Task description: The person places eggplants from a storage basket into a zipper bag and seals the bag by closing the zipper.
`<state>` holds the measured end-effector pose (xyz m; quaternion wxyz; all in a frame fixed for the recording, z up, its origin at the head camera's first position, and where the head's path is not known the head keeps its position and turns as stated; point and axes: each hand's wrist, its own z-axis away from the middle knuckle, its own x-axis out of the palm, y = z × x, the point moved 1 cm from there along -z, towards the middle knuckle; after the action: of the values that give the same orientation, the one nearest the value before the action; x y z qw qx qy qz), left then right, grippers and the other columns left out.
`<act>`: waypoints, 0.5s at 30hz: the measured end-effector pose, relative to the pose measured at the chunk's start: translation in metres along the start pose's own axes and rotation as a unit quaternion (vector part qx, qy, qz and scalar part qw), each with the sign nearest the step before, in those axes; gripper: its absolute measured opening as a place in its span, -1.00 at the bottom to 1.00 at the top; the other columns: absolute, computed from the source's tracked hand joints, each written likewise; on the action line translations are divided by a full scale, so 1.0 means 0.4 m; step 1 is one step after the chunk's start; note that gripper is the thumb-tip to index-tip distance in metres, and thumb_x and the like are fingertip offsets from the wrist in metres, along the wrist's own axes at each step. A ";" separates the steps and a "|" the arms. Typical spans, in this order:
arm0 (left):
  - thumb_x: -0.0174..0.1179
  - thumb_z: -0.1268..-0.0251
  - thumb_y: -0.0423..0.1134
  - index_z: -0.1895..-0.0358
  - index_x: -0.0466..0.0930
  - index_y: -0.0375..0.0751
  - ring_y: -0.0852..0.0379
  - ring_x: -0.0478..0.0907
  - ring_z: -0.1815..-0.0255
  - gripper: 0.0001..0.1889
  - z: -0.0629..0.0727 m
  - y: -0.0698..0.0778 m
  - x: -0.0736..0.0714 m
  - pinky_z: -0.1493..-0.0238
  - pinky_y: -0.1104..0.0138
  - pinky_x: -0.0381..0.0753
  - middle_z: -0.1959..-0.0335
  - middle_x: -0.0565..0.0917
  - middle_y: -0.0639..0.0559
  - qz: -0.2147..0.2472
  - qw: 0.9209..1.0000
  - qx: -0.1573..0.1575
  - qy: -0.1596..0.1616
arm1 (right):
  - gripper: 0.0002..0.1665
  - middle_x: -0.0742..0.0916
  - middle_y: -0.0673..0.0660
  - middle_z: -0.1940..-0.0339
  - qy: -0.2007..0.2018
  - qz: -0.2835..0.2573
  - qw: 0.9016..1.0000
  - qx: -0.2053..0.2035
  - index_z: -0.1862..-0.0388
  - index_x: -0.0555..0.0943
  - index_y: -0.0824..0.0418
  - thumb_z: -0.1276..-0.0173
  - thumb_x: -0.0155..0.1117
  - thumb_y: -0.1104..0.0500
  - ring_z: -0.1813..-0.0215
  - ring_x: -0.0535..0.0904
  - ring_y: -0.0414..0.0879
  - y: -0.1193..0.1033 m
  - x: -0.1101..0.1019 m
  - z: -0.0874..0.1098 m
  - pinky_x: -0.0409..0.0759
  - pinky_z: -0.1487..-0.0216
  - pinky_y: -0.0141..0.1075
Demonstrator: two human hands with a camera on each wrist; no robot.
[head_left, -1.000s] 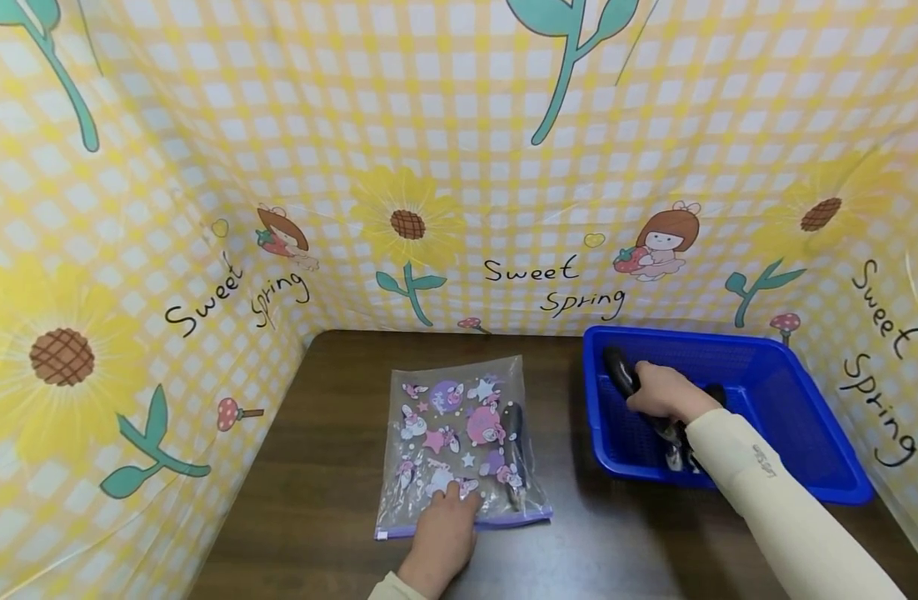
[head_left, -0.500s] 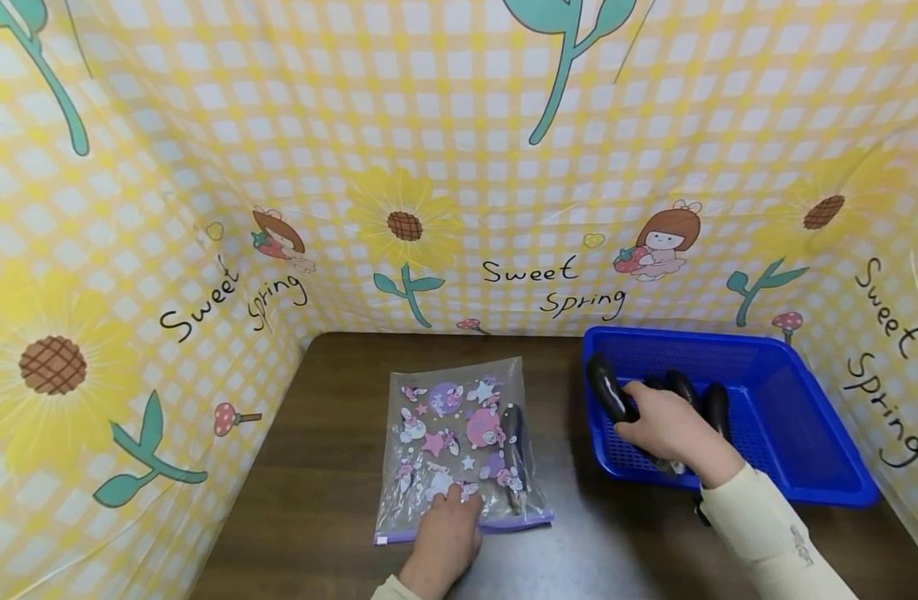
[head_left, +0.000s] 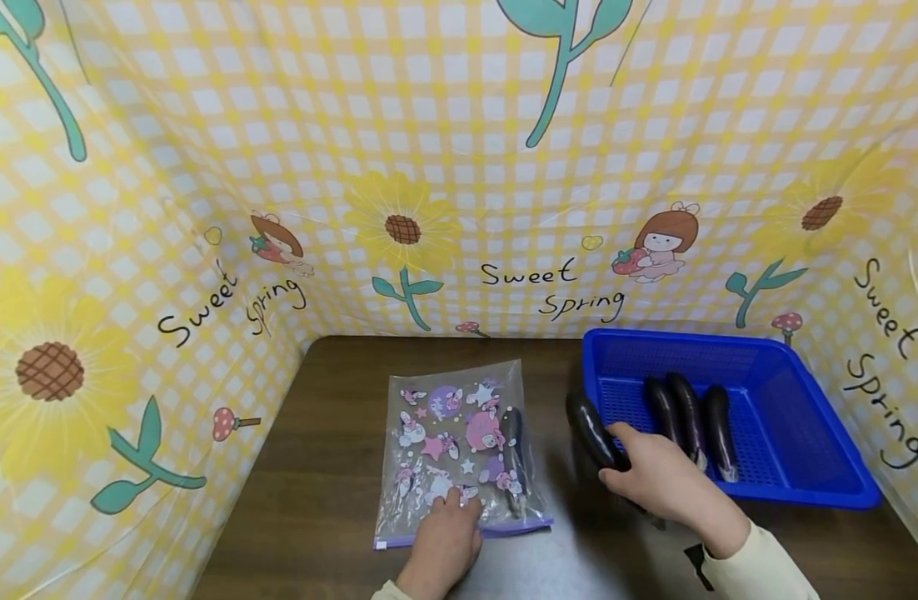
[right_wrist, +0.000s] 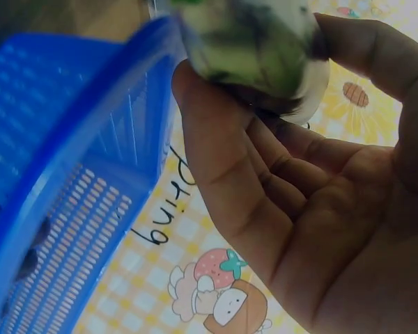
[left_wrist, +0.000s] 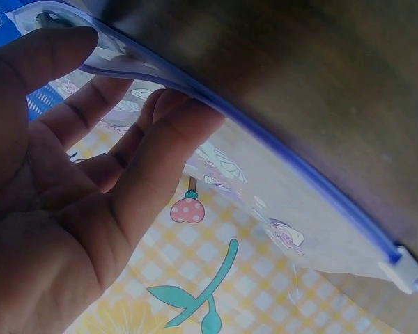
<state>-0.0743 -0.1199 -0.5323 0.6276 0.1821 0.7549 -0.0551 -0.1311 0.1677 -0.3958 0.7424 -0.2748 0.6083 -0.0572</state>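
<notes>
My right hand [head_left: 672,483] grips a dark purple eggplant [head_left: 592,429] beside the near left corner of the blue basket [head_left: 717,336]. In the right wrist view, the eggplant's pale green stem end [right_wrist: 258,52] sits between thumb and fingers. My left hand [head_left: 446,537] is at the mouth of a clear zip bag [head_left: 425,417] printed with pink and purple cartoons. Seen from the left wrist, its thumb lies over the parted purple zip edge, its fingers on the printed film. Another eggplant [head_left: 514,450] lies inside the bag along its right side.
Several eggplants [head_left: 717,421] lie side by side in the basket's left half. A white slider [left_wrist: 404,270] is at one end of the bag's zip. Behind the brown table [head_left: 331,417] hangs a yellow checked cloth [head_left: 489,200] that also covers both sides.
My right hand has lifted the eggplant from the basket and brought it left and nearer, past the basket's left rim. The left hand stays at the bag's mouth.
</notes>
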 end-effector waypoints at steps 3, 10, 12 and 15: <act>0.36 0.06 -0.27 0.30 0.60 -0.16 -0.03 0.43 0.51 -0.80 0.000 -0.004 0.001 0.63 0.18 0.42 0.42 0.48 -0.09 0.007 1.000 0.002 -0.004 | -0.27 0.74 0.15 0.18 0.000 -0.006 1.000 -0.003 -0.22 0.51 0.38 -0.16 0.51 0.05 0.20 0.66 0.00 -0.008 0.020 0.012 0.60 0.16 0.03; 0.37 0.15 -0.35 0.28 0.62 -0.20 -0.05 0.50 0.48 -0.75 0.000 -0.006 -0.008 0.58 0.14 0.50 0.43 0.53 -0.10 0.008 1.000 0.000 -0.020 | -0.30 0.70 0.03 0.32 -0.002 -0.040 0.999 0.004 -0.21 0.54 0.33 -0.12 0.55 0.10 0.35 0.55 -0.14 -0.017 0.087 0.033 0.56 0.28 -0.10; 0.37 0.16 -0.38 0.26 0.61 -0.22 -0.06 0.53 0.46 -0.72 0.002 -0.012 -0.009 0.53 0.13 0.53 0.41 0.55 -0.10 0.014 1.000 0.002 -0.026 | -0.33 0.67 -0.02 0.38 0.006 -0.042 0.999 -0.013 -0.16 0.56 0.30 -0.09 0.55 0.10 0.39 0.52 -0.16 -0.020 0.113 0.044 0.54 0.33 -0.16; 0.35 0.15 -0.40 0.28 0.58 -0.24 -0.06 0.53 0.49 -0.74 0.007 -0.029 -0.007 0.49 0.12 0.54 0.44 0.54 -0.08 0.028 0.999 0.008 -0.027 | -0.40 0.64 -0.06 0.42 0.005 -0.046 0.998 -0.046 -0.09 0.58 0.26 -0.08 0.55 0.09 0.42 0.50 -0.20 -0.029 0.155 0.064 0.50 0.40 -0.22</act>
<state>-0.0753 -0.1322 -0.5317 0.6478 0.2067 0.7317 -0.0482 -0.0886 0.1406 -0.4418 0.7225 -0.3361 0.6007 -0.0648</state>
